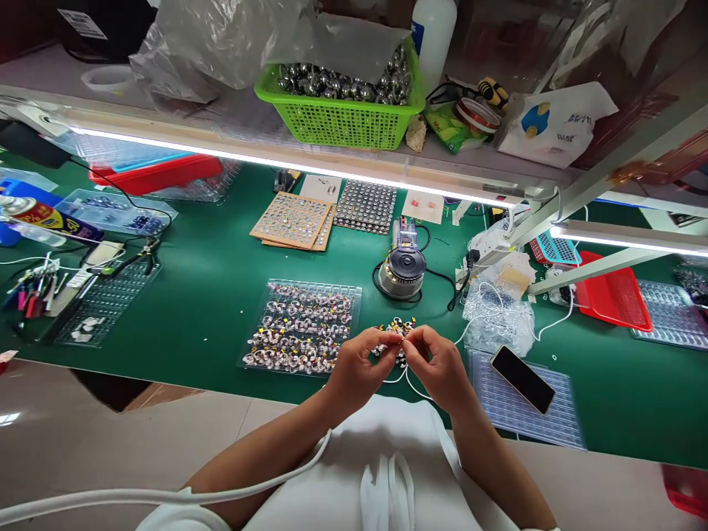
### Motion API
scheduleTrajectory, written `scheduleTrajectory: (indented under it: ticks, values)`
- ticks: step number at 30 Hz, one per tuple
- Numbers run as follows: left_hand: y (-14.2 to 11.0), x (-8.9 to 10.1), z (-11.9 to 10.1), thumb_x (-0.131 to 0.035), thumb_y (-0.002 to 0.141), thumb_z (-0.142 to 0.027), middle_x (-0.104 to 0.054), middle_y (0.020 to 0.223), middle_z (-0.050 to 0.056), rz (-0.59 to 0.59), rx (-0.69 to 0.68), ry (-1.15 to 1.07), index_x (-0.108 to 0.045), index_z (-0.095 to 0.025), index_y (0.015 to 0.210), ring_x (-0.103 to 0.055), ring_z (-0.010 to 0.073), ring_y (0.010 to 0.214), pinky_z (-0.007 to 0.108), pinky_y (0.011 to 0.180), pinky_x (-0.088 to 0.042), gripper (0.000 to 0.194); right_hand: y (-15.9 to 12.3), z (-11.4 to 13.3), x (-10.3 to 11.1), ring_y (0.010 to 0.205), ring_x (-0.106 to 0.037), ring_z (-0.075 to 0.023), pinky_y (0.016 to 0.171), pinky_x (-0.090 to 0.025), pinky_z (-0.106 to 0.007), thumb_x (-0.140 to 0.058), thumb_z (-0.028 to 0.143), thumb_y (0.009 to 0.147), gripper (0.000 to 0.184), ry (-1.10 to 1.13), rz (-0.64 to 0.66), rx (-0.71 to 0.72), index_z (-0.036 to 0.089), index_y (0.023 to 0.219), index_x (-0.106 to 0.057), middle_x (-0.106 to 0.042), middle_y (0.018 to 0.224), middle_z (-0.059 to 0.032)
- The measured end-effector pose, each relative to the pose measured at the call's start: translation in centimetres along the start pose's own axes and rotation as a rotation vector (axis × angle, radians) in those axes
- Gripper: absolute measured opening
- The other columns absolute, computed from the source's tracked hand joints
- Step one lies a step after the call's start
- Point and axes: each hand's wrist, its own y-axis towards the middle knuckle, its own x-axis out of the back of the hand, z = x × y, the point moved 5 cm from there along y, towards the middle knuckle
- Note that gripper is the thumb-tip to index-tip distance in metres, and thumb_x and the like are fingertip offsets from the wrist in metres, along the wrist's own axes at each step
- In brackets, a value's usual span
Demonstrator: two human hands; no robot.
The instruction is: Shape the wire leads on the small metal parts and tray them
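My left hand and my right hand meet fingertip to fingertip at the front edge of the green table. Both are closed in a pinch on something too small to name. Just behind and beneath the fingers lies a pile of small white parts with yellow, red and black bits, partly hidden by my hands. Left of my hands, a clear plastic tray holds rows of similar small parts with short white wires. Behind the pile stands a round grey device with a black top.
A phone lies on clear trays at right, near bagged parts and white cables. Boards with round pieces lie farther back. Overhead, a lit shelf carries a green basket of shiny balls. Tools are at left.
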Motion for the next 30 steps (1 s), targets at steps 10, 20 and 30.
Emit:
scheduleTrajectory:
  ticks: [10,20,30]
  values:
    - [-0.2,0.4,-0.4,-0.063,0.081,-0.018,-0.073,0.085,0.004,-0.044,-0.056,0.039,-0.073,-0.022,0.088,-0.067,0.0195,0.079,0.030,0.079,-0.052,0.013,-0.3,-0.3,-0.5,0.057,-0.054,-0.0141,0.054,-0.043,-0.025,-0.056,0.039,0.089,0.022,0.046,-0.022,-0.068,0.019,0.082,-0.062,-0.063,0.069,-0.0010]
    - [-0.2,0.1,2.0,-0.070,0.078,-0.032,-0.073,0.088,0.006,-0.005,0.266,-0.390,-0.071,-0.017,0.088,-0.068,0.0190,0.077,0.029,0.068,-0.057,0.018,-0.2,-2.5,-1.3,0.061,-0.055,-0.0135,0.054,-0.045,-0.024,-0.061,0.045,0.087,0.033,0.317,-0.073,-0.081,0.020,0.107,-0.054,-0.057,0.073,0.0021]
    - [-0.7,-0.4,1.4,-0.075,0.074,-0.033,-0.068,0.077,0.001,0.020,0.337,-0.581,-0.053,-0.019,0.089,-0.066,0.0158,0.073,0.027,0.065,-0.055,0.030,-1.3,-0.9,-1.5,0.082,-0.057,-0.0183,0.071,-0.049,-0.031,-0.066,0.033,0.084,0.017,0.316,-0.111,0.087,0.023,0.099,-0.064,-0.060,0.101,-0.0056]
